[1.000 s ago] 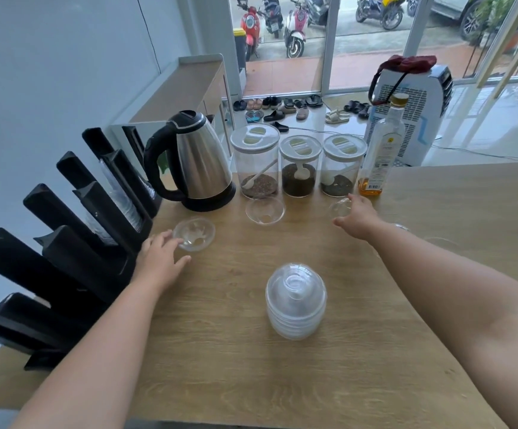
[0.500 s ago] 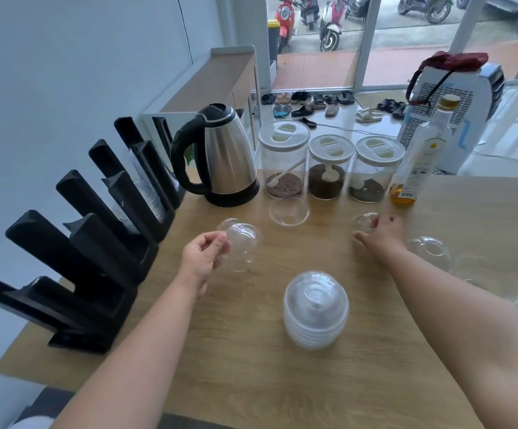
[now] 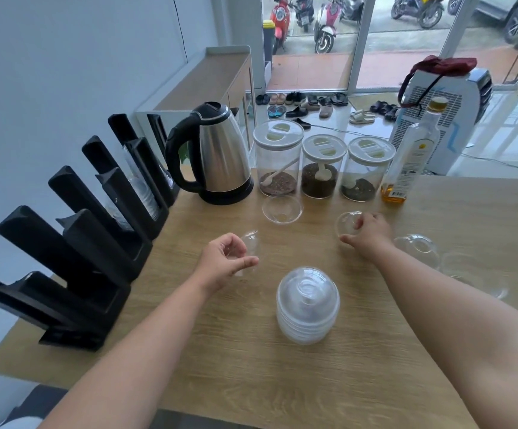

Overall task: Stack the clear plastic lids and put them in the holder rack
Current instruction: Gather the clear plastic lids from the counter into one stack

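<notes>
A stack of clear dome lids [image 3: 308,305] stands dome-up on the wooden table [image 3: 251,382] in front of me. My left hand [image 3: 222,263] grips one clear lid [image 3: 251,244] just above the table, left of the stack. My right hand [image 3: 367,233] closes on another clear lid [image 3: 346,224] near the jars. One loose lid [image 3: 282,209] lies rim-up in front of the jars. More loose lids [image 3: 417,247] lie right of my right arm. The black holder rack [image 3: 75,243] stands along the table's left side, with clear lids in its far slots.
A steel kettle [image 3: 217,156] stands at the back left. Three clear jars with white tops [image 3: 322,165] and a bottle of amber liquid [image 3: 412,159] line the table's far edge. A wall runs behind the rack.
My left hand has carried its lid down and right, closer to the stack. My right hand has closed around the lid near the jars.
</notes>
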Action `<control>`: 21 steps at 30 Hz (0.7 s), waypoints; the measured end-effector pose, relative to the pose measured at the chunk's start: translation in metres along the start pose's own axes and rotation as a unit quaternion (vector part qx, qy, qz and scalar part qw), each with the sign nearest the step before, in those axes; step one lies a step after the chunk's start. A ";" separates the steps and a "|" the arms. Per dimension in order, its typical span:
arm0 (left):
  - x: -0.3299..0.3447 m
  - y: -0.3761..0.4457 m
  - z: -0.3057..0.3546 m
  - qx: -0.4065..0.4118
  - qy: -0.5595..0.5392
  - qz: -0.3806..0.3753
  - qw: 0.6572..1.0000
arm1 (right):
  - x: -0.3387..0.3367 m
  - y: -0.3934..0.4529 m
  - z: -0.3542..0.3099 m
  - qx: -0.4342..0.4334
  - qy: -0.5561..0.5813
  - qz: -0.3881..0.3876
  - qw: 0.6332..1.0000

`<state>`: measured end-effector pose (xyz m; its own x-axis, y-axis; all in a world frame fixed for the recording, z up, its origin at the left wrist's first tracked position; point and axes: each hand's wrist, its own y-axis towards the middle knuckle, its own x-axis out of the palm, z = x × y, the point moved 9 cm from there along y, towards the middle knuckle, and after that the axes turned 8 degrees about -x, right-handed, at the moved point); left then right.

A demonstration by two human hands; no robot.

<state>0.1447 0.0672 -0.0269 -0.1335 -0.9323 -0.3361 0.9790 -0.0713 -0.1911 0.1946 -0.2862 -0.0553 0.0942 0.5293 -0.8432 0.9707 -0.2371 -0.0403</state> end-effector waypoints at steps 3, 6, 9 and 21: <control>-0.009 -0.003 0.008 -0.011 -0.118 0.030 0.993 | -0.007 -0.003 -0.005 -0.009 0.005 0.013 1.000; -0.017 -0.004 0.016 -0.027 -0.221 0.050 0.974 | -0.018 -0.015 -0.014 -0.020 0.072 0.037 0.997; -0.022 -0.005 0.023 -0.045 -0.318 0.058 0.945 | -0.033 -0.035 -0.034 -0.060 0.155 0.046 0.985; -0.014 -0.020 0.053 -0.038 -0.419 0.027 0.907 | -0.035 -0.155 -0.115 -0.278 0.150 -0.227 0.921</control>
<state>0.1353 0.0623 0.0307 0.1101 -0.8785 0.4648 0.9628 -0.0218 -0.2694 0.0665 -0.1743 0.0419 -0.3730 0.6921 -0.6180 0.8804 0.4742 -0.0004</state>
